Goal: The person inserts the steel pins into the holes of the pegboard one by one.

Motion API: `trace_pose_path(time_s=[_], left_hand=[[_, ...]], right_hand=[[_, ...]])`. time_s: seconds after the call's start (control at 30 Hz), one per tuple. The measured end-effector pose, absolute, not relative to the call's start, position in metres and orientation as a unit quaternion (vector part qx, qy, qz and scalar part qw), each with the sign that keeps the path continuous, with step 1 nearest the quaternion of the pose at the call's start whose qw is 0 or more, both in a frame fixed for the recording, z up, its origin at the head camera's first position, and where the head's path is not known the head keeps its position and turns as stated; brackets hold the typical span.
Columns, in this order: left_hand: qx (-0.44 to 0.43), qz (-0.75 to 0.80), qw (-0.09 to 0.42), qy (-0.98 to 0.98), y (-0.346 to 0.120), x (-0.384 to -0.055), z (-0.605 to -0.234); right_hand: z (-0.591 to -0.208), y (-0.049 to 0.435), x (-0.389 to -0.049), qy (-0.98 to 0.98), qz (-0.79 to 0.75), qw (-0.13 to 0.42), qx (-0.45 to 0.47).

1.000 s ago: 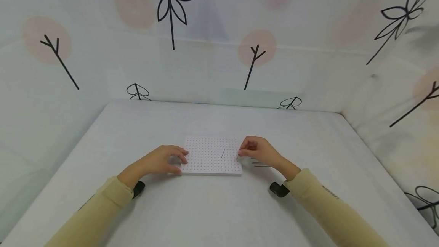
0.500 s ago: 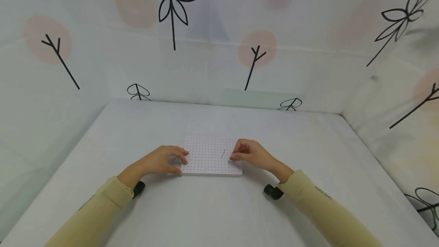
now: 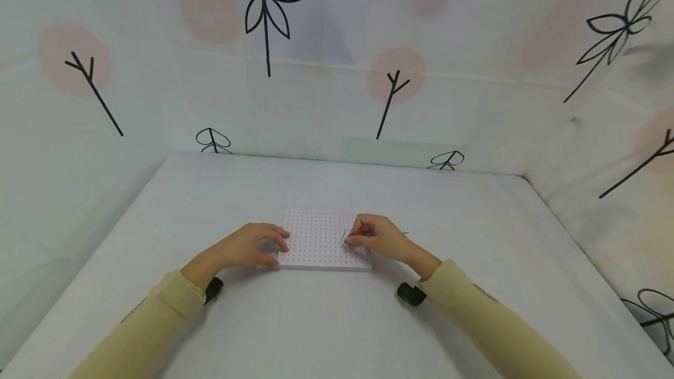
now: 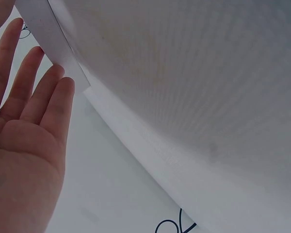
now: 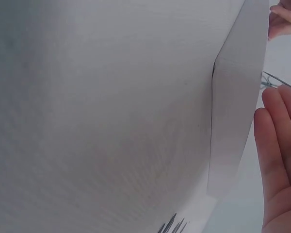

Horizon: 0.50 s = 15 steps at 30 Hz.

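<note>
A white board [image 3: 316, 244] with a grid of small holes lies flat on the table. One thin dark metal pin [image 3: 343, 236] stands tilted on its right half. My left hand [image 3: 247, 245] rests its spread fingertips on the board's left edge, the fingers nearly straight in the left wrist view. Above the board's right half, my right hand [image 3: 381, 237] pinches a thin pin between thumb and index finger, close beside the standing one. Only a small dark bit of that held pin shows below the fingertips. The right wrist view shows a thin rod [image 5: 281, 81] beyond the fingers.
Several loose pins [image 5: 170, 224] lie on the white-covered table [image 3: 316, 320], right of the board. In the head view the right hand mostly hides them. A patterned cloth wall [image 3: 321, 104] stands behind. Dark wrist cameras [image 3: 411, 294] hang under both sleeves.
My right hand has moved left from the board's right edge to beside the standing pin, keeping its pinch. The left hand and the board have stayed in place.
</note>
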<state>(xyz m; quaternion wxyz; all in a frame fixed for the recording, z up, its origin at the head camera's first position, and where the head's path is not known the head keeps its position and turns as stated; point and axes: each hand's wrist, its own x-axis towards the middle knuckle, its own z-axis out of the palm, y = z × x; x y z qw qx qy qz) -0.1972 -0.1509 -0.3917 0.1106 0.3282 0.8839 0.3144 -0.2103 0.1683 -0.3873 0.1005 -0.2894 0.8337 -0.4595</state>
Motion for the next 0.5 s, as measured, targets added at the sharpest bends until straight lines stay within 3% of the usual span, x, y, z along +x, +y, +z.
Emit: trace_pose_path(time_s=[0.5], left_hand=[[0.332, 0.302, 0.104, 0.887, -0.1490, -0.1968, -0.3908]], right_hand=[[-0.3880, 0.1610, -0.2121, 0.844, -0.441, 0.091, -0.291]])
